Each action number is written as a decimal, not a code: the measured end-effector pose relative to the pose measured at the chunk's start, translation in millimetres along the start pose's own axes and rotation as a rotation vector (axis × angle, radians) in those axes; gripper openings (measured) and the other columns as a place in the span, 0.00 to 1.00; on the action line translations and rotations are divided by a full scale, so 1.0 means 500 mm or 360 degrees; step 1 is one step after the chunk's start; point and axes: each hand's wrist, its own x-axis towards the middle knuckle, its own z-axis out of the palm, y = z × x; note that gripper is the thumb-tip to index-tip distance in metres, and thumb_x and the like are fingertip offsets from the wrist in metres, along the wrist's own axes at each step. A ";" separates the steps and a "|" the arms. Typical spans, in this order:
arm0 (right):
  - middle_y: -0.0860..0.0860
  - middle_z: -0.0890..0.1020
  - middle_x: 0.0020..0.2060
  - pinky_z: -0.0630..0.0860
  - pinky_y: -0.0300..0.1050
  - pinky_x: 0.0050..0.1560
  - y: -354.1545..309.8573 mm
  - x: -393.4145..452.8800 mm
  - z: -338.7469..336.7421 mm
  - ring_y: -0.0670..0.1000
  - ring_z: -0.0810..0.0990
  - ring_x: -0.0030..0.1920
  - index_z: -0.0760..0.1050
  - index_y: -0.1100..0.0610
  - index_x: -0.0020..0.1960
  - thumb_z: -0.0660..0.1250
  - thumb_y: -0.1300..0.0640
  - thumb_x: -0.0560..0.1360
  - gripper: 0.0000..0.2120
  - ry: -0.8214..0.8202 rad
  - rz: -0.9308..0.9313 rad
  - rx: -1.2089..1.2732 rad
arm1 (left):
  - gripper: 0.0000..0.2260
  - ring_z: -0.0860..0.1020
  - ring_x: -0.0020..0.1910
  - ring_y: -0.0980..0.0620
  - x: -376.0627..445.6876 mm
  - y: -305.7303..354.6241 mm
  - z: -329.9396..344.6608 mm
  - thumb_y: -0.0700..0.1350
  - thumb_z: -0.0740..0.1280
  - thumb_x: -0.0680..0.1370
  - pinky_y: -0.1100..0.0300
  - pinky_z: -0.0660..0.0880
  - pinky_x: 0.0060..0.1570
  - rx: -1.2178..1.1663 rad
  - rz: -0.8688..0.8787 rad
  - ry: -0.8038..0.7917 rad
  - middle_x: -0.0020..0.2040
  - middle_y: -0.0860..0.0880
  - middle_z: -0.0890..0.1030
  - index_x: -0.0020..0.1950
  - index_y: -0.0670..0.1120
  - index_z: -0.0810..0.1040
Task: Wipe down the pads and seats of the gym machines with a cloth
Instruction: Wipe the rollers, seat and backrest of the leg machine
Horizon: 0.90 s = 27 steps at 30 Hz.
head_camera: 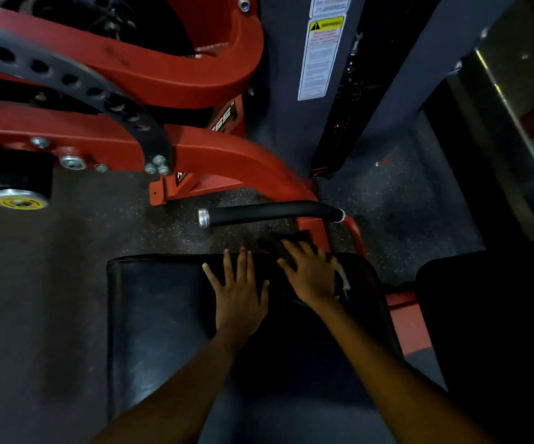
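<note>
A black padded seat of a red gym machine fills the lower middle of the head view. My left hand lies flat on the seat near its far edge, fingers straight and spread. Just to its right, my right hand presses flat on a dark cloth at the seat's far right corner. The cloth hangs over the far edge, and a pale patch of it shows by my right wrist. Most of the cloth is hard to tell from the dark pad.
A black-gripped handle bar juts left just beyond the seat. The red frame with a perforated grey adjuster arc rises at left. A grey column with a warning label stands behind. Speckled rubber floor surrounds the seat.
</note>
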 end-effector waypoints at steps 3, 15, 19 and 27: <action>0.51 0.62 0.74 0.54 0.66 0.69 0.064 0.009 -0.015 0.61 0.57 0.72 0.59 0.42 0.74 0.54 0.41 0.80 0.24 0.0035 0.0504 0.0092 | 0.32 0.64 0.72 0.36 0.003 0.002 0.000 0.60 0.50 0.77 0.29 0.44 0.68 0.0021 -0.0059 -0.0023 0.70 0.42 0.71 0.71 0.38 0.69; 0.51 0.58 0.75 0.57 0.66 0.67 0.157 -0.040 -0.001 0.62 0.55 0.73 0.54 0.41 0.76 0.53 0.42 0.81 0.25 0.0204 0.0636 0.0233 | 0.33 0.63 0.73 0.39 0.004 0.008 0.013 0.62 0.48 0.78 0.32 0.41 0.67 0.0031 -0.0027 0.0102 0.71 0.42 0.69 0.70 0.39 0.69; 0.51 0.56 0.76 0.58 0.65 0.67 0.150 -0.088 0.004 0.62 0.55 0.73 0.52 0.41 0.76 0.52 0.42 0.81 0.25 0.0258 0.0870 0.0335 | 0.30 0.65 0.72 0.41 -0.002 0.006 0.019 0.59 0.51 0.78 0.40 0.44 0.70 -0.0069 0.0202 0.0242 0.71 0.41 0.70 0.69 0.39 0.70; 0.53 0.57 0.75 0.68 0.60 0.64 0.143 -0.233 0.002 0.65 0.56 0.73 0.56 0.43 0.76 0.58 0.45 0.80 0.26 0.0177 0.0924 0.0452 | 0.25 0.63 0.73 0.40 -0.085 0.063 0.015 0.57 0.59 0.76 0.50 0.50 0.73 -0.0990 0.0143 0.0036 0.69 0.41 0.72 0.63 0.40 0.77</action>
